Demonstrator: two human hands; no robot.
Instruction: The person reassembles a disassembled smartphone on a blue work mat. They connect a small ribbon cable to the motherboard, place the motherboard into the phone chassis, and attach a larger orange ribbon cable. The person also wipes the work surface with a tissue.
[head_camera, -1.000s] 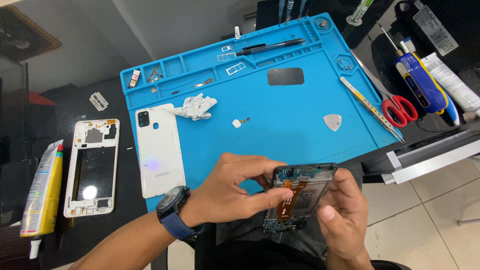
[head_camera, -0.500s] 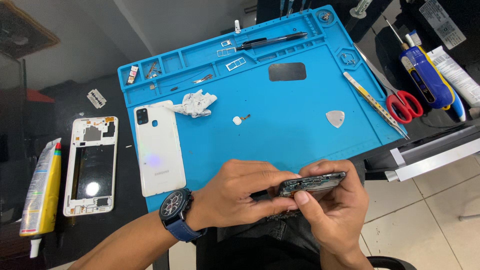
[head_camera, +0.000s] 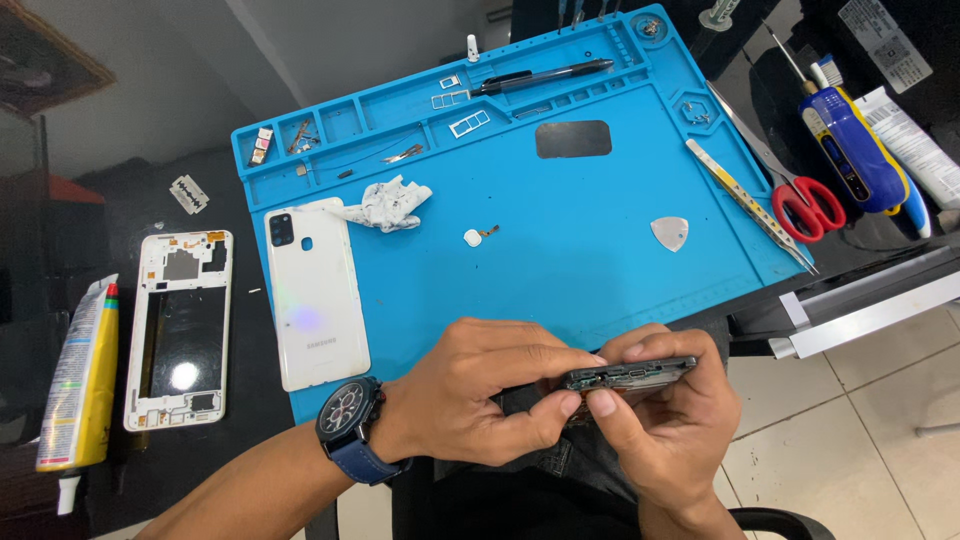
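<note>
I hold a dark, opened phone body (head_camera: 630, 376) edge-on just in front of the near edge of the blue work mat (head_camera: 560, 240). My right hand (head_camera: 670, 430) grips it from below and the right, thumb on its near edge. My left hand (head_camera: 480, 395), with a dark wristwatch on a blue strap, pinches its left end with the fingertips. The phone's inner parts show along the top edge.
A white phone back cover (head_camera: 315, 295) and a crumpled white tissue (head_camera: 385, 205) lie on the mat's left. A white mid-frame (head_camera: 180, 325) and a yellow glue tube (head_camera: 82, 375) lie further left. Red-handled scissors (head_camera: 800, 200), tweezers (head_camera: 745, 200), a grey pick (head_camera: 670, 232) and a pen (head_camera: 545, 78) lie right and far.
The phone body has tilted from showing its open inside to lying edge-on towards me. Both hands have shifted slightly right with it.
</note>
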